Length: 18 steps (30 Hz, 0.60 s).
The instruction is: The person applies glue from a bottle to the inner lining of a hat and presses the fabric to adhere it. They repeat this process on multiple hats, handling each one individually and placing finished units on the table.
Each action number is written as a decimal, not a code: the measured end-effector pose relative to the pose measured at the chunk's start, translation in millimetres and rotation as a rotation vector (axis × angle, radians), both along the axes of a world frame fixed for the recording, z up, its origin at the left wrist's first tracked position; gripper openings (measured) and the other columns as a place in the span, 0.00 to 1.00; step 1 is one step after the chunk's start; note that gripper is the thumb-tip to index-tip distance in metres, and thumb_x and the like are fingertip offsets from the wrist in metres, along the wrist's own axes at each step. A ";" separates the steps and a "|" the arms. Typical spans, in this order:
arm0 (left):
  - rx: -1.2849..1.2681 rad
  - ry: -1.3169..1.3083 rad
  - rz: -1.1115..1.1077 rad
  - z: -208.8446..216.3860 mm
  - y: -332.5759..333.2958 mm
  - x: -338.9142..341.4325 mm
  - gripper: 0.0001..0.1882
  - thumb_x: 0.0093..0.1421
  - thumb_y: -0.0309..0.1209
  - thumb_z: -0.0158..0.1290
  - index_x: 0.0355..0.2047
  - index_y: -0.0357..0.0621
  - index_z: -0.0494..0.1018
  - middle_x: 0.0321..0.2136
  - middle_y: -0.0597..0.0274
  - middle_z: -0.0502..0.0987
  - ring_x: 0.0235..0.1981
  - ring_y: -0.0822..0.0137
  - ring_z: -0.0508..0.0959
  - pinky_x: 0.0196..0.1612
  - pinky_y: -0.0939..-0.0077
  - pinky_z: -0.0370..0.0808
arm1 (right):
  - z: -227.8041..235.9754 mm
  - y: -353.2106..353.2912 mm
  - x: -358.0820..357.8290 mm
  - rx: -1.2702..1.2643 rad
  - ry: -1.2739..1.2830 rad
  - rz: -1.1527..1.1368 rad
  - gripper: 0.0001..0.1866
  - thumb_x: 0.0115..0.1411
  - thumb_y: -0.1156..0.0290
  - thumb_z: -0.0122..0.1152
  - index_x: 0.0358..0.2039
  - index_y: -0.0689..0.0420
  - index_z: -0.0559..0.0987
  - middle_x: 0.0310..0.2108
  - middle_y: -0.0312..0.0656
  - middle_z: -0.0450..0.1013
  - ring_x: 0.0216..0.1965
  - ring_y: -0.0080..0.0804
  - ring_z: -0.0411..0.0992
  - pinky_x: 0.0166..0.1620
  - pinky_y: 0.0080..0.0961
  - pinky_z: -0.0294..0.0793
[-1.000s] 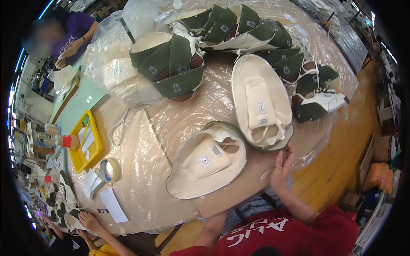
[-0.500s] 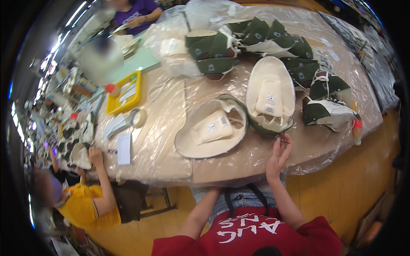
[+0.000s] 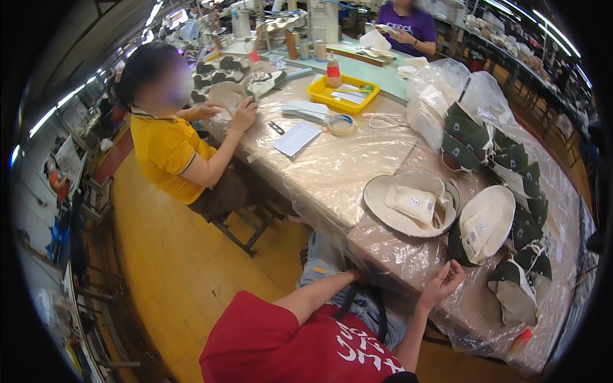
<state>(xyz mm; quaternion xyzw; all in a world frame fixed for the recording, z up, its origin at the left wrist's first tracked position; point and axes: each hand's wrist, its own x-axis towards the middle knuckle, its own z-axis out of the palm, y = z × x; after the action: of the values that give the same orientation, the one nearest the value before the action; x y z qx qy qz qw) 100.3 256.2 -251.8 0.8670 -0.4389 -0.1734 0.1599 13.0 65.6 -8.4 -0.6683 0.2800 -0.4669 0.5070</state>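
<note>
Two green caps or hats lie upturned near the table's front edge, showing cream linings with pale labelled pads inside. One hat [image 3: 408,203] tilts on the left; the other hat [image 3: 488,220] stands beside it, its dark green side toward me. My right hand [image 3: 445,281] is at the near edge of the right hat, thumb and fingers bent together. Anything between those fingertips is too small to make out. My left hand [image 3: 359,276] hangs low by the table's edge at my lap, its fingers hidden.
A row of green caps [image 3: 520,172] runs along the right, with another cap [image 3: 516,290] nearer. Left of the hats lie a tape roll [image 3: 341,124], white paper [image 3: 297,138] and a yellow tray [image 3: 345,96]. A person in yellow [image 3: 163,150] handles a hat at left; another wears purple [image 3: 408,32].
My view has swung left, so the table and hats appear farther right. My right hand's fingers, stretched toward the right hat's edge before, are now more bent. The hats stay in place.
</note>
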 end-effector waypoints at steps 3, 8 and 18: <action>-0.001 -0.013 0.028 -4.7 1.5 -2.4 0.19 0.61 0.42 0.48 0.46 0.45 0.76 0.45 0.48 0.78 0.46 0.50 0.77 0.50 0.57 0.72 | -1.7 0.2 0.7 -0.087 0.038 0.030 0.08 0.65 0.74 0.54 0.43 0.63 0.73 0.37 0.38 0.68 0.38 0.26 0.67 0.44 0.24 0.68; -0.023 -0.054 0.061 -10.0 5.0 -6.6 0.19 0.61 0.42 0.47 0.46 0.44 0.76 0.45 0.48 0.78 0.47 0.50 0.77 0.50 0.57 0.72 | 5.0 5.7 3.3 -0.085 0.082 0.167 0.06 0.64 0.75 0.55 0.39 0.64 0.74 0.33 0.38 0.71 0.33 0.23 0.67 0.37 0.20 0.69; 0.184 0.216 0.178 -8.5 2.1 -17.8 0.21 0.65 0.43 0.44 0.49 0.42 0.74 0.49 0.49 0.75 0.52 0.51 0.73 0.56 0.58 0.67 | 16.7 13.2 3.4 -0.115 0.203 0.420 0.08 0.65 0.74 0.55 0.42 0.63 0.75 0.34 0.36 0.72 0.35 0.21 0.69 0.39 0.19 0.69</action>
<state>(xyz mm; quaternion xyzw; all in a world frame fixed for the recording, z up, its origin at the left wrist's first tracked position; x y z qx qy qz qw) 82.5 258.3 -260.3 0.8897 -0.3230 -0.2901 0.1408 16.4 78.8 8.3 -0.7832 0.1573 -0.2968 0.5232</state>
